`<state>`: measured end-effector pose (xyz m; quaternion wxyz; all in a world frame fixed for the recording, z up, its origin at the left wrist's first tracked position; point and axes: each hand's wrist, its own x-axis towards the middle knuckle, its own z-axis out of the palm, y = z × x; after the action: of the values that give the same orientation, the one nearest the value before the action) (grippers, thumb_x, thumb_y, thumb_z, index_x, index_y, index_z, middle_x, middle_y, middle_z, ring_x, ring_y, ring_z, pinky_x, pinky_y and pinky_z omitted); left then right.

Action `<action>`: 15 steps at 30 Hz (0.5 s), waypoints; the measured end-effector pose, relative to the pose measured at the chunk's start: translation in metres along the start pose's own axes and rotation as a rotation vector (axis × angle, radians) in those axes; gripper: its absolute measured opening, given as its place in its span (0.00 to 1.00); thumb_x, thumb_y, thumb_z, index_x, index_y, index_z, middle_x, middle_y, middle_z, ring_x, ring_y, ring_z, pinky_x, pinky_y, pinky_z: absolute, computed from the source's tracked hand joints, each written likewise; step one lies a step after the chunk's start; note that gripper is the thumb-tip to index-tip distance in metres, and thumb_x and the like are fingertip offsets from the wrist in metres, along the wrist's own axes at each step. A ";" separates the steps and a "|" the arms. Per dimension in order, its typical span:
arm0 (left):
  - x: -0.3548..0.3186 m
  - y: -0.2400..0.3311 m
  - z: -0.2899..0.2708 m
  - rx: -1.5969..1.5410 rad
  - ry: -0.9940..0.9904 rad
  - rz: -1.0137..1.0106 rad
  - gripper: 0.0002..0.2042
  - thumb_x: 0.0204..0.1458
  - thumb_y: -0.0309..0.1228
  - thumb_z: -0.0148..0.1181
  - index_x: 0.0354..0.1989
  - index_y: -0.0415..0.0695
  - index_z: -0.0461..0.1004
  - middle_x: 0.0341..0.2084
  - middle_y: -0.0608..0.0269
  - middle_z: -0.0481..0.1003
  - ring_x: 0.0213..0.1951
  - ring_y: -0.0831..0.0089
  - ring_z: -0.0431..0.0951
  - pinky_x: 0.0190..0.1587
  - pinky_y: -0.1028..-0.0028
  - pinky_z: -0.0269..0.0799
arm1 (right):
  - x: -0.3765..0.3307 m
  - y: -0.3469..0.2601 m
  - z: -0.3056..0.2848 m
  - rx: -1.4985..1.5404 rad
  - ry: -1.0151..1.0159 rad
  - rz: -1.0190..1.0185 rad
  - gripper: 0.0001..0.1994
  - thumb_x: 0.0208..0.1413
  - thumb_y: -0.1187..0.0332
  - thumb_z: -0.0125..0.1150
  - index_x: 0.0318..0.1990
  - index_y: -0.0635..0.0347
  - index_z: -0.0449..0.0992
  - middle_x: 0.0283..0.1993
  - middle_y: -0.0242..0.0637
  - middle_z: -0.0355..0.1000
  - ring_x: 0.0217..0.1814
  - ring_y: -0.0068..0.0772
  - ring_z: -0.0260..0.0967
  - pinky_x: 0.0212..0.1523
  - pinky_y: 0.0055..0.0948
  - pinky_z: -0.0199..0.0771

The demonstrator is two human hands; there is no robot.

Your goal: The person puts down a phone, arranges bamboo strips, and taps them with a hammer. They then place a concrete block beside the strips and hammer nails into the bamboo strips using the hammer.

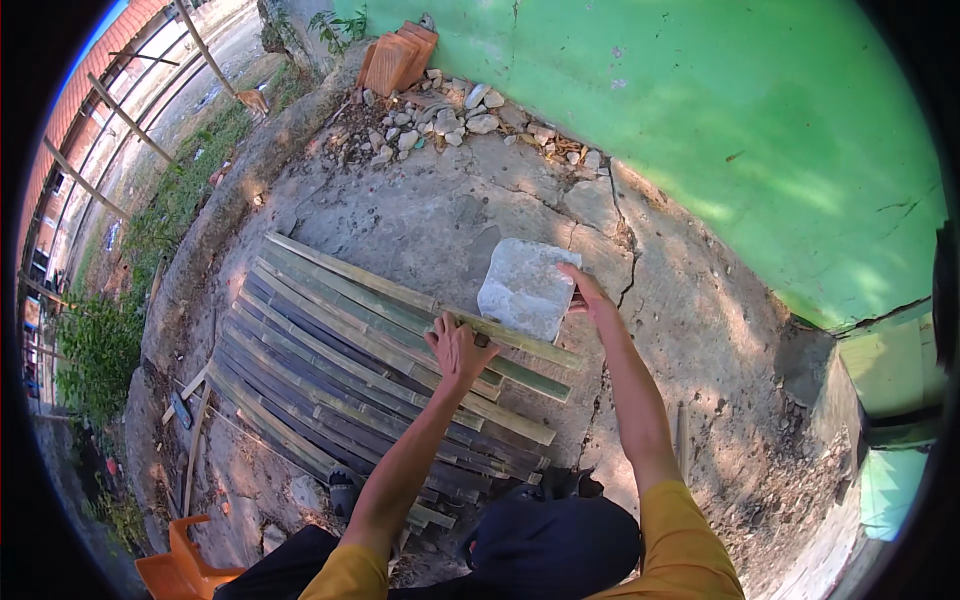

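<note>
Only markings I can make out are streaks and blotches on the pale stone block [522, 292] and some cracks and faded patches on the green wall [700, 130]; the block sits on cracked concrete ground [420, 205], right up by the top edge of a row of bamboo slats [335, 338], though I can't tell if it actually touches them; the slats lie side by side, slanting from upper left down to lower right, ends pretty uneven; past the block there's a heap of rubble [445, 122] along the foot of the wall, with a few orange-brown roof tiles [398, 60] leaning at its far end; an orange plastic chair [187, 563] pokes in at lower left, leafy plants [98, 345] grow further up that side; a dark-clothed knee [555, 540] blocks the view of some lower slat ends, and the left forearm covers more of them; left hand [462, 352] is on the upper slats, fingers bent and bunched, can't tell if it's really gripping one; right hand [584, 290] has a narrow hold on the block's right edge, one digit on top and the rest down the side, arm reaching nearly straight out of a yellow sleeve [685, 530].
</note>
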<state>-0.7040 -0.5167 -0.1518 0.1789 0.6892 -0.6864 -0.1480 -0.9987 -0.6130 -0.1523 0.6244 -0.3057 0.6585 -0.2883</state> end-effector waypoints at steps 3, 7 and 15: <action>0.000 -0.003 0.002 0.016 0.005 -0.002 0.21 0.28 0.46 0.79 0.24 0.43 0.81 0.45 0.57 0.67 0.54 0.57 0.64 0.57 0.54 0.54 | 0.007 -0.013 0.016 -0.016 0.031 -0.074 0.45 0.46 0.36 0.67 0.65 0.59 0.69 0.59 0.44 0.74 0.57 0.40 0.74 0.56 0.44 0.74; -0.002 0.002 -0.004 0.011 -0.036 -0.030 0.21 0.28 0.45 0.79 0.25 0.42 0.80 0.45 0.56 0.66 0.54 0.57 0.63 0.55 0.55 0.54 | 0.029 -0.032 0.036 -0.019 0.101 -0.186 0.44 0.48 0.42 0.69 0.67 0.62 0.66 0.62 0.49 0.72 0.62 0.45 0.72 0.60 0.43 0.72; -0.001 0.005 0.003 -0.001 -0.011 -0.004 0.21 0.29 0.46 0.78 0.24 0.42 0.81 0.44 0.55 0.66 0.54 0.56 0.63 0.56 0.54 0.53 | 0.057 -0.031 0.035 -0.488 0.316 -0.617 0.27 0.57 0.59 0.64 0.63 0.57 0.71 0.61 0.46 0.72 0.64 0.43 0.69 0.62 0.38 0.69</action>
<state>-0.7099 -0.5154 -0.1522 0.1752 0.6897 -0.6859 -0.1525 -0.9648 -0.6763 -0.1678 0.3094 -0.5794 0.6728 -0.3405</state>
